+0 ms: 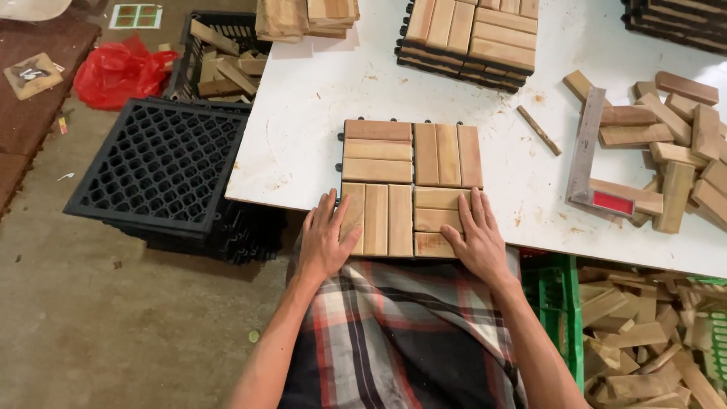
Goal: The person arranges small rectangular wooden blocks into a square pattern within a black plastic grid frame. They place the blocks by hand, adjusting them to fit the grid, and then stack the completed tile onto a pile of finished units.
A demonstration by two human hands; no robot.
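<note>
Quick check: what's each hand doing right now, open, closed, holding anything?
Left hand: open, flat on the wooden tile, near left corner; no grip.
Right hand: open, flat on its near right corner; no grip.

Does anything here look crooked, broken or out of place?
The wooden tile under both hands (left hand, right hand) looks neat, though it overhangs the white table's near edge. A lone thin wood strip lies askew beside it, and loose blocks sit jumbled around a metal square. Nothing looks broken.
</note>
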